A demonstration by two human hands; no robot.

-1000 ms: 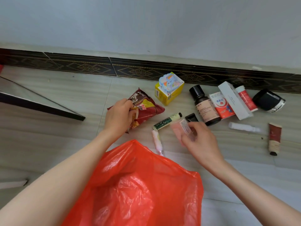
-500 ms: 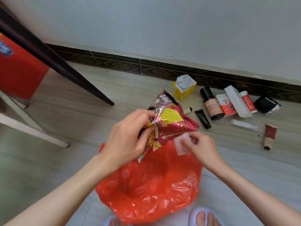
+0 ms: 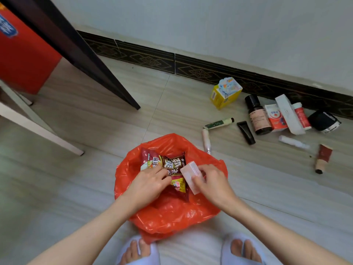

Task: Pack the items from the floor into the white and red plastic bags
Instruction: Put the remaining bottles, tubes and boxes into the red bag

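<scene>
The red plastic bag lies open on the floor in front of my feet. My left hand grips a dark red snack packet inside the bag's mouth. My right hand holds a small pale pink box over the bag's right side. More items lie on the floor to the upper right: a yellow box, a dark bottle, a green tube, a black tube, a pink tube. No white bag is in view.
Near the skirting lie a red-and-white box, a long white box, a red tube, a black jar, a white tube and a dark red tube. A dark table leg slants at the left. My slippered feet are below.
Both hands came down from above the bag into its mouth. The snack packet now sits inside the bag, and the pink box has moved in over the bag's right side.
</scene>
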